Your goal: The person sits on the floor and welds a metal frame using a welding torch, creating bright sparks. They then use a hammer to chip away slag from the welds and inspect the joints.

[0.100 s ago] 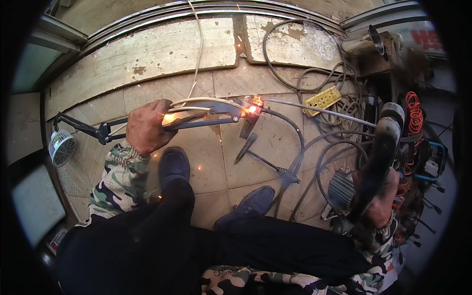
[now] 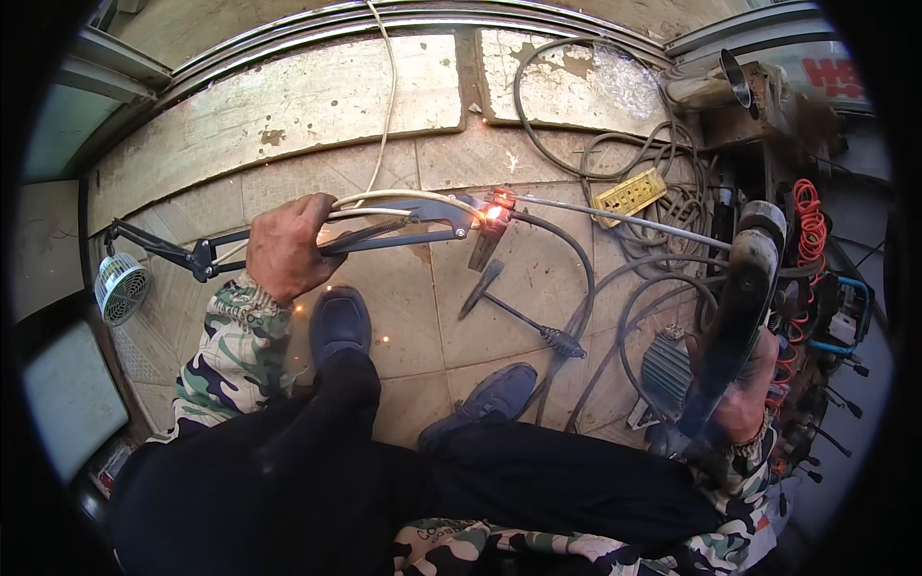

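My left grip [image 2: 284,247] clasps the dark metal bracket [image 2: 403,223] at the glowing weld [image 2: 495,213]; my right grip [image 2: 744,394] holds the welding mask handle [image 2: 730,326].

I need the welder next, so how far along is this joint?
Nothing looks finished. The left hand holds the dark metal bracket steady, and its joint glows orange with sparks on the tiled floor. The right hand grips a dark handle. Chipping hammer lies untouched, so cleaning is probably left.

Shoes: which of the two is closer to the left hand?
The shoe just below the left hand, toe pointing up among the sparks; the other shoe lies farther right and lower.
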{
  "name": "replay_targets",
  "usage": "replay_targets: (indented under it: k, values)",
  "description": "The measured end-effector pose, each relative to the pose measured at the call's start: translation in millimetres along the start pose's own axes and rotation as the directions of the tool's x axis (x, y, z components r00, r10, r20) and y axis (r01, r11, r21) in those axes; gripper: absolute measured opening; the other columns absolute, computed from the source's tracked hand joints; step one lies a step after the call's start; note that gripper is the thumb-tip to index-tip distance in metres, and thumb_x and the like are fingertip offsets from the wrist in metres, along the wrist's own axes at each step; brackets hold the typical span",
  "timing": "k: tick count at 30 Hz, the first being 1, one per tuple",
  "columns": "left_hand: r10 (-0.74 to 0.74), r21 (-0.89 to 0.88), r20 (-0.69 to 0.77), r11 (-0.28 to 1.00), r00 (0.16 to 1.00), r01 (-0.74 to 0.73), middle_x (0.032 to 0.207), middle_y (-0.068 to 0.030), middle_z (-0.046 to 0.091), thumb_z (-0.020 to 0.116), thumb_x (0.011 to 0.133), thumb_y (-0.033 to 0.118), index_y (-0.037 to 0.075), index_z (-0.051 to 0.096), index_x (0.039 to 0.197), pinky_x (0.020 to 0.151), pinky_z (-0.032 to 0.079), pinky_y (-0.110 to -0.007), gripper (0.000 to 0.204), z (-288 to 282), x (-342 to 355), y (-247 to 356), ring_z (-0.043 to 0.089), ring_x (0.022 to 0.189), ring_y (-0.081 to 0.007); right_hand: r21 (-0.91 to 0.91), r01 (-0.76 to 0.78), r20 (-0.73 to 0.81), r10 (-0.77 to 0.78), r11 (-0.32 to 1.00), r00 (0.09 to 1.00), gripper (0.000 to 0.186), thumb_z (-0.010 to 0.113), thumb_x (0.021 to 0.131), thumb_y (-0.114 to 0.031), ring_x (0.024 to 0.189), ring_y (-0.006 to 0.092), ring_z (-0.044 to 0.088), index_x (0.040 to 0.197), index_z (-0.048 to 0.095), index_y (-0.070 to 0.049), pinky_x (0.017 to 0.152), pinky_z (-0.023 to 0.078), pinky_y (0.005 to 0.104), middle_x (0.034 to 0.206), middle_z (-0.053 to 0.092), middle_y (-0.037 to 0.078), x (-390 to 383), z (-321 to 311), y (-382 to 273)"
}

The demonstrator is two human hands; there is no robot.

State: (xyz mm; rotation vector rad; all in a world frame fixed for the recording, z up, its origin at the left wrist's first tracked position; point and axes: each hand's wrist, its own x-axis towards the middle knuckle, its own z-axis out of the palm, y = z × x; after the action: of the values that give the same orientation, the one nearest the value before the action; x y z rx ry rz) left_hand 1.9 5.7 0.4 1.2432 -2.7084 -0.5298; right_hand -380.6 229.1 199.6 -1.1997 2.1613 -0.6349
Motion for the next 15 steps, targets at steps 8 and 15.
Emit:
replay_targets:
  k: [8,15]
  values:
    - [-0.023,0.000,0.016,1.000,1.000,0.023,0.092,-0.0119,0.072,0.088,0.068,0.019,0.005,0.067,0.105,0.073,0.059,-0.040,0.045,-0.3,1.0,2.3,0.072,0.085,-0.0303,0.012,-0.010,0.070,0.009,1.000,0.998,0.028,0.075,0.084,-0.003,0.076,0.0081,0.057,0.110,0.066,0.001,0.071,0.047,0.0249,0.088,0.065,0.000,2.9,-1.4,-2.9]
    - [-0.030,0.020,0.029,0.999,0.999,0.030,0.094,-0.0115,0.073,0.090,0.067,0.018,0.004,0.068,0.107,0.075,0.060,-0.039,0.048,-1.0,0.5,2.6,0.073,0.087,-0.0288,0.033,-0.041,0.071,0.039,0.999,0.997,0.029,0.076,0.083,-0.004,0.076,0.0083,0.057,0.110,0.065,0.001,0.071,0.047,0.0246,0.088,0.065,0.000,3.4,-0.3,-3.0]
